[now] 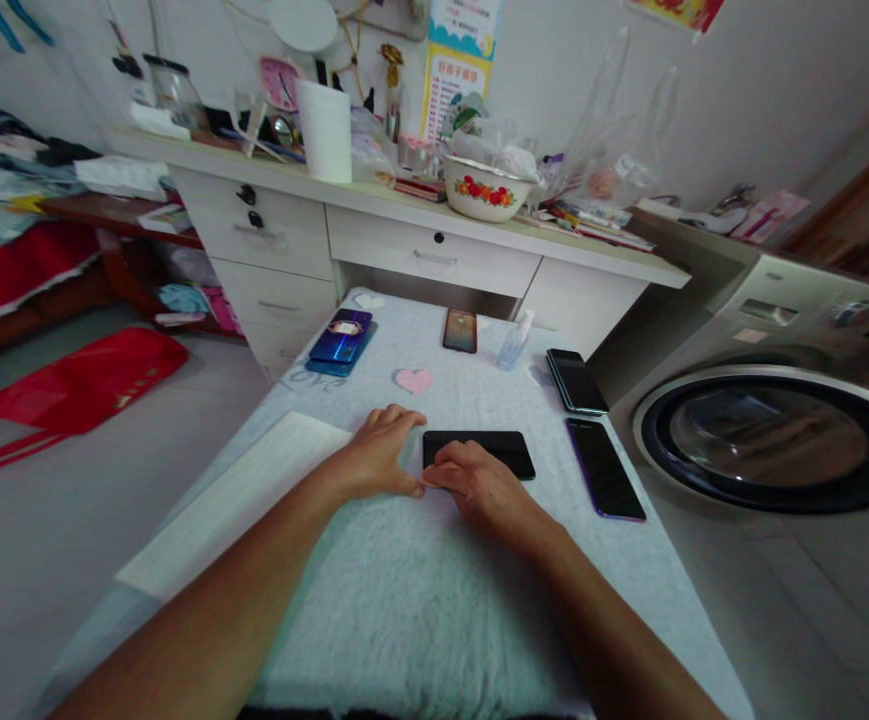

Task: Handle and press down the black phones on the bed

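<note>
A black smartphone point(505, 450) lies face up and sideways on the cloth-covered table in front of me. At its left end is my left hand point(385, 455), thumb and fingers spread around the two corners, with nothing visible between them. My right hand point(475, 485) rests over the phone's lower left part, its fingers bent and pressed together near the screen's edge. Whatever those fingers pinch, if anything, is hidden. To the left, a folded white paper towel point(239, 500) lies flat, partly under my left forearm.
Around the table lie stacked blue phones point(340, 340), a brownish phone or case point(460, 330), a clear spray bottle point(514, 342), stacked dark phones point(576, 380) and a purple-edged phone point(605, 468). A cluttered desk point(254, 175) stands behind, and a washing machine point(768, 335) at right.
</note>
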Available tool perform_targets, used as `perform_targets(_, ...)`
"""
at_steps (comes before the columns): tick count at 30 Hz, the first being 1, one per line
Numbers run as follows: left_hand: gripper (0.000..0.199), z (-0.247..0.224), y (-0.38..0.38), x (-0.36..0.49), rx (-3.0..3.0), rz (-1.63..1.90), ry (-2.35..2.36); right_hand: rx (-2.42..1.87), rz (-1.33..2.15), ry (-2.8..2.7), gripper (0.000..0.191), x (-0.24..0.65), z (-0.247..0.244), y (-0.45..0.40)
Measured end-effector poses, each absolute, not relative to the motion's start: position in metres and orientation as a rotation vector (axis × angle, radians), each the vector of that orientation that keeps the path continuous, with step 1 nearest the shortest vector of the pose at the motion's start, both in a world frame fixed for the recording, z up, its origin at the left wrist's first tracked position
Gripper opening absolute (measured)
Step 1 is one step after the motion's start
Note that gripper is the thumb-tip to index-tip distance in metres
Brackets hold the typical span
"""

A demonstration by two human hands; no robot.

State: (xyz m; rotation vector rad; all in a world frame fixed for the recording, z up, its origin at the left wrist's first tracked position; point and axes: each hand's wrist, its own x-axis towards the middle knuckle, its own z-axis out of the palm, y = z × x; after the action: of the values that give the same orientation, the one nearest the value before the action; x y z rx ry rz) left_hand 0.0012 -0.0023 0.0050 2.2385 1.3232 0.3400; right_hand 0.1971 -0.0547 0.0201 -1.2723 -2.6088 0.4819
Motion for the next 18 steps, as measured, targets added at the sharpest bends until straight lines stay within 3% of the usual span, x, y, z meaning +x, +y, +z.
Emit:
perform_targets(8, 0.081, 0.001, -0.001, 0.0, 2.255, 0.346, 1.311, -1.23, 0.457, -2.576, 0.037, 0.201, 0.02, -0.052)
perform_targets(18, 0.08, 0.002, -0.002, 0.001, 2.29, 0.334, 1.324, -1.477, 0.263, -2.459, 0.034, 0.198, 0.011, -0.038)
